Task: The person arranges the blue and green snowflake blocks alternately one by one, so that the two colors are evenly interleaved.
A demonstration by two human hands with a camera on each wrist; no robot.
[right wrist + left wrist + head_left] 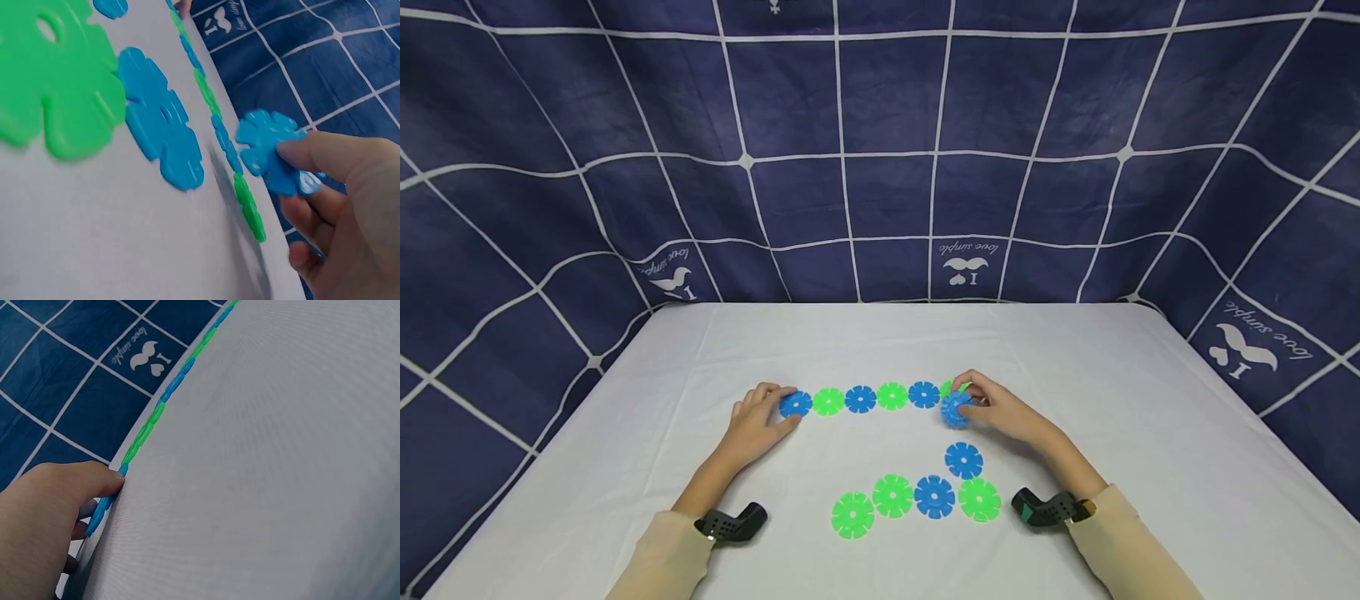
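Right fingers in a pinch on blue disc, left fingers round end disc

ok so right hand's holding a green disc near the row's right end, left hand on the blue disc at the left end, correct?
Colour's wrong: the right hand holds a blue disc, as the right wrist view shows. Rest stands.

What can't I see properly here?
Head view: part of the upper right green disc, behind the right hand and held blue disc.
Right wrist view: most of the left hand and part of the nearest green disc, past the top edge.
Left wrist view: the far end of the row, past the top edge.
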